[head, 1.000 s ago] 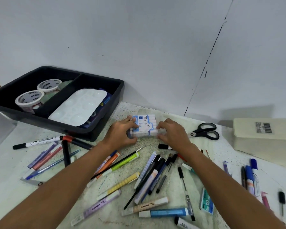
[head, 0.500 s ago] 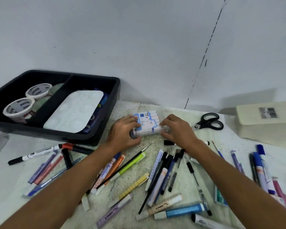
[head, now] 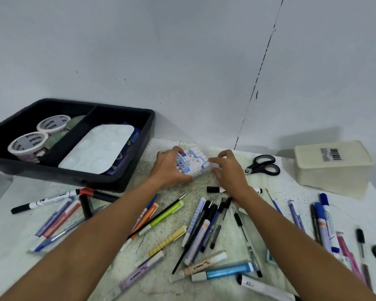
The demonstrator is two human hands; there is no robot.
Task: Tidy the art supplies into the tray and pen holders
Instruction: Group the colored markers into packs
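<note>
Pen pack [head: 192, 162], left hand [head: 169, 168] gripping, right hand [head: 228, 168] pinching

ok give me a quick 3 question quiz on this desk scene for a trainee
1. True or false: the scissors lie inside the black tray.
2. What does the left hand hold? A) pack of pens B) tape roll C) cream box
3. What white item lies in the tray's right compartment?

Key
1. False: they lie on the table.
2. A: it grips the pack of pens, with the right hand at the other end.
3. The paint palette.
</note>
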